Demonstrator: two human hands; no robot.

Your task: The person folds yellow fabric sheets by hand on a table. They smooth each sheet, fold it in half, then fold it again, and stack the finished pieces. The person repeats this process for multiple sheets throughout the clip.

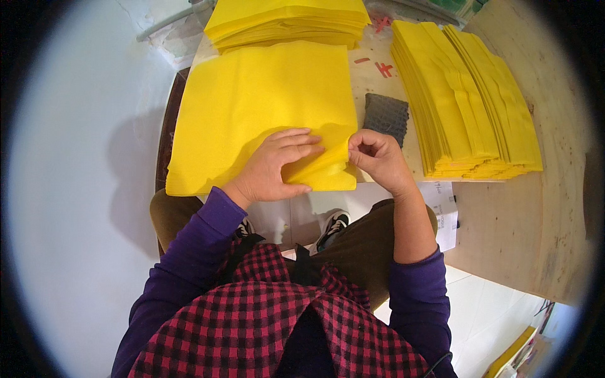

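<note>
A flat yellow fabric sheet (265,88) lies in front of me, with more yellow layers showing under its near left edge. Its near right corner is lifted and curled back. My right hand (381,159) pinches the raised edge of the sheet between thumb and fingertips. My left hand (274,162) rests on the sheet beside the fold, fingers spread and thumb apart, near the front edge. Just beyond my right hand sits a dark grey ribbed pad (386,117).
Behind the sheet stands a thick yellow fabric stack (287,22). Two long stacks of folded yellow fabric (450,101) lie side by side at the right. A wooden board (517,220) extends along the right, with a white paper (444,211) hanging near its edge. A white wall (75,157) is on the left.
</note>
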